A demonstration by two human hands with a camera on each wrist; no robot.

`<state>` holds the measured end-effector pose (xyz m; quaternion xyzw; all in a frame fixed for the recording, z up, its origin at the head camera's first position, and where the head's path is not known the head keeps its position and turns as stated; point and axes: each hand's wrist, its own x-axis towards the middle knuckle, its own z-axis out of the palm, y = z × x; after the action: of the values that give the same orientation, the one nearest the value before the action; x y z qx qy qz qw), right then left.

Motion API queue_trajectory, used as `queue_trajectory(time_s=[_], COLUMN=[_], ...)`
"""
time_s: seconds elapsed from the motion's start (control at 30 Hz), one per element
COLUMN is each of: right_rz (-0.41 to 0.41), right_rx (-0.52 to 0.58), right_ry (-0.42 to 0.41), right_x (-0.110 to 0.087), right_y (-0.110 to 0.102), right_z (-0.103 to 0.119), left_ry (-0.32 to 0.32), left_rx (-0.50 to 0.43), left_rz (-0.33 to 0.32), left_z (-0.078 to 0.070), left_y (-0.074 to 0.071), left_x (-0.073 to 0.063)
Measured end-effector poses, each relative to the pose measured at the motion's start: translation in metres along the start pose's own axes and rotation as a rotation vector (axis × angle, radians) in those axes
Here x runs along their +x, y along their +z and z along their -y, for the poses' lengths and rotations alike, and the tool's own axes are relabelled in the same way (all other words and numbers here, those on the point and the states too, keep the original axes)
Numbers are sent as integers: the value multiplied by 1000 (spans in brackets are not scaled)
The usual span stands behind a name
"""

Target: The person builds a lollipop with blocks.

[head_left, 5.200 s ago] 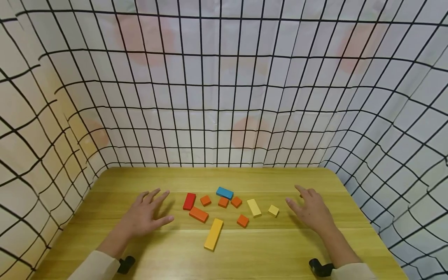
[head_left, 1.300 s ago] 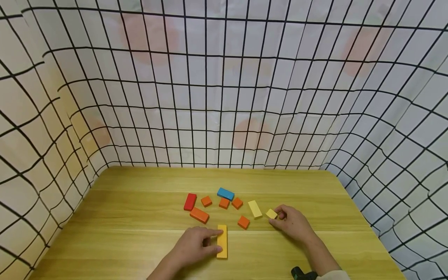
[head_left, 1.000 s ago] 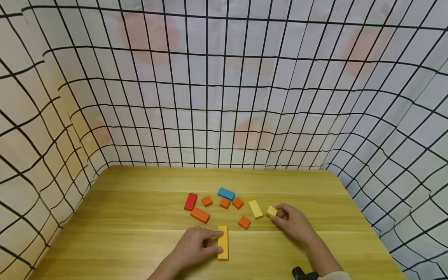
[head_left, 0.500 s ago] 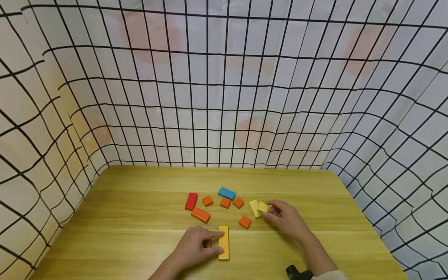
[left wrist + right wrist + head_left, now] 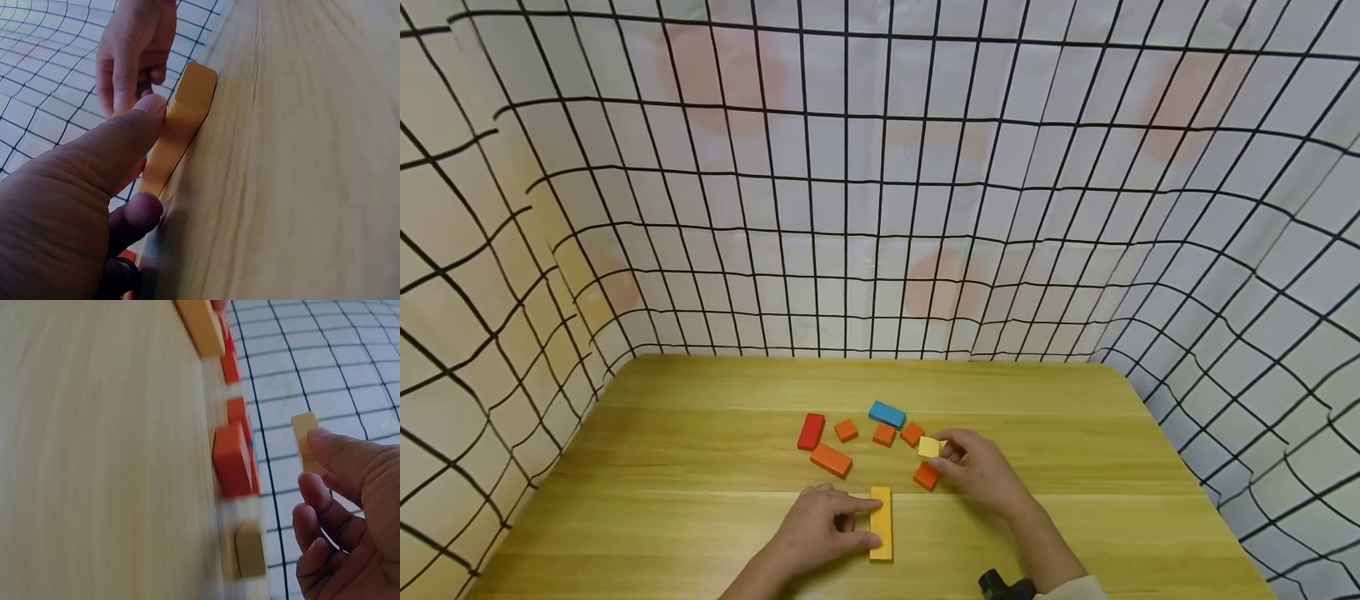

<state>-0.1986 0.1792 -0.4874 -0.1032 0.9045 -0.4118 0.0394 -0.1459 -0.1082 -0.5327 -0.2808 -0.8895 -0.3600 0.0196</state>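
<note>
The person's left hand (image 5: pixel 820 527) lies at the long yellow block (image 5: pixel 881 523), which rests on the table (image 5: pixel 685 475) with its length running away from the person. That grip is apart: the thumb and index finger are spread along the block's left long edge, both touching it, without closing round it.

The right hand (image 5: pixel 981 468) has its grip together on the small pale-yellow block (image 5: pixel 928 447), pinched between thumb and fingertips. The right wrist view shows this block raised clear of the tabletop; from the head it appears between two square orange blocks, the far one (image 5: pixel 912 434) and the near one (image 5: pixel 926 477), the latter partly behind the thumb. In the right wrist view a tan block (image 5: pixel 251 553) sits on the table, beyond a gap from the orange ones.

Farther left lie a red block (image 5: pixel 811 432) and, close by its near end, an oblong orange block (image 5: pixel 831 460). A third square orange block (image 5: pixel 846 430) sits just right of the red one. The blue block (image 5: pixel 887 414) lies farthest back, with a fourth square orange block (image 5: pixel 883 434) immediately in front; whether those two touch is unclear. Pale walls (image 5: pixel 857 212) with a black grid enclose the table.
</note>
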Motion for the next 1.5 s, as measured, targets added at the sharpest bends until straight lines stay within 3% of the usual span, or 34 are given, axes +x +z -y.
queue_trajectory(time_s=[0.27,0.67,0.97,1.27,1.5], right_rz=[-18,44,77,110,78], right_rx=[-52,-109,-253,-284,-269], right_ry=[-35,-88,-180,-170,-168], right_x=[4,1,2,2,3], right_y=[24,41,53,56,58], right_z=[14,23,16,15,15], left_ry=[7,11,-1,-4,1], left_rx=[-2,-28,-11,-5,-1], left_rz=[4,-4,2,4,1], left_z=[0,-2,-1,1,2], left_y=[0,1,0,-1,0], left_x=[1,1,0,-2,0])
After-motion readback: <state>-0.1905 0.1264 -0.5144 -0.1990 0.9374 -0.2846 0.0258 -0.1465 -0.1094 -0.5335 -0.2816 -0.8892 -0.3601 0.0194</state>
